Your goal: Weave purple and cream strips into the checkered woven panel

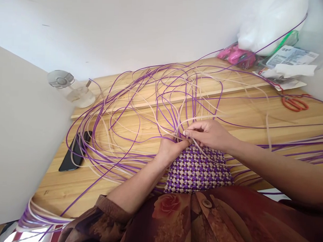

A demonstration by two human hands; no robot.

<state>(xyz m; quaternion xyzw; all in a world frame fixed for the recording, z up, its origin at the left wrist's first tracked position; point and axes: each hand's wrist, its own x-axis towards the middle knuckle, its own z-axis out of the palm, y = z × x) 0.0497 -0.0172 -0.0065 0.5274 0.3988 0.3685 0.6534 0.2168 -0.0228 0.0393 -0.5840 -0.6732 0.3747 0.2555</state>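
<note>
A woven panel point(200, 168) in purple and beige checks lies on the table against my body. Long loose purple and beige strands fan out from its edges. My left hand point(172, 148) is closed at the panel's far left corner, its thumb pressed on the weave edge; its other fingers are hidden under strands. At that same edge my right hand point(207, 133) pinches a beige strand point(201, 150) between thumb and forefinger. Part of that strand trails down to the right across the weave.
On the wooden table point(50, 182), a black phone point(75, 151) lies left under strands. A small fan point(61, 78) stands at the back left. Orange-handled scissors point(294, 103), papers point(291, 58), a pink bundle point(238, 56) and a white plastic bag point(270, 26) are at the right.
</note>
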